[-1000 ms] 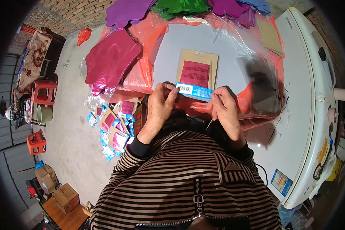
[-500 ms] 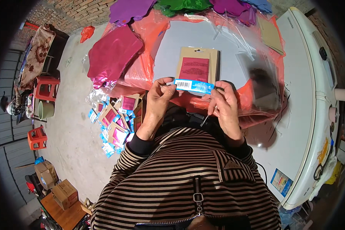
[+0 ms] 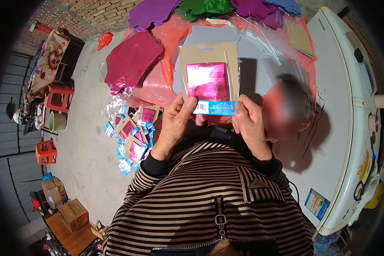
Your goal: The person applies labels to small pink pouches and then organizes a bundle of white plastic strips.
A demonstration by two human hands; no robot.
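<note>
Between my two hands is a clear flat packet [image 3: 182,68] with a tan card inside. A folded shiny pink foil piece [image 3: 207,81] lies against the card, and a thin pale stick [image 3: 226,64] runs along its right side. A blue label strip [image 3: 217,108] with a barcode crosses the packet's lower end. My left hand [image 3: 175,123] pinches the lower left corner, thumb on the label. At the lower right corner, my right hand [image 3: 251,123] is closed with its fingers on the label's end. The packet is raised above the pale work surface [image 3: 254,55].
Similar finished-looking packets [image 3: 134,136] are heaped at left below the surface. Flat pink foil sheets [image 3: 132,62] lie at the far left; purple [image 3: 151,15] and green [image 3: 205,6] ones lie behind. Clear sleeves [image 3: 260,40] and tan cards [image 3: 301,40] sit far right. A white fridge-like cabinet [image 3: 328,128] lies alongside.
The packet has been lifted and tilted up toward me, so its card and pink foil face me fully. The blue label now lies flat along its lower end, and my right fingers have closed in.
</note>
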